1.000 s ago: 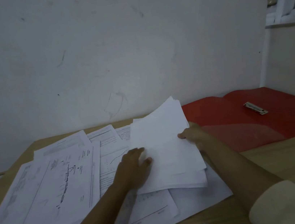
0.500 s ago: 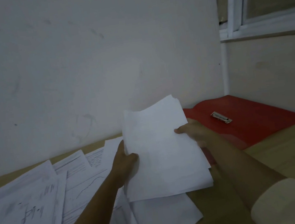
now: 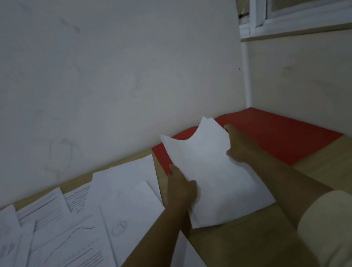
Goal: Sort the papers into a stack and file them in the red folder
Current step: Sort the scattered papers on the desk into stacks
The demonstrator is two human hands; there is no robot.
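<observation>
Both my hands hold a stack of white papers [image 3: 212, 173] just above the wooden table [image 3: 337, 165]. My left hand [image 3: 182, 191] grips its left edge, thumb on top. My right hand [image 3: 239, 145] grips its right edge near the far corner. The stack's far edge sags in the middle and overlaps the open red folder [image 3: 283, 134], which lies flat in the table's far right corner against the walls. The stack hides the folder's middle. Several printed sheets [image 3: 60, 235] lie scattered over the table's left half.
A white wall [image 3: 103, 75] runs along the table's far edge. A second wall with a window frame [image 3: 303, 13] closes the right side. Bare wood shows at the right front, by my cream sleeve [image 3: 351, 226].
The stack has been lifted off the scattered sheets and carried to the right, over the folder's near edge. The view has swung right as well.
</observation>
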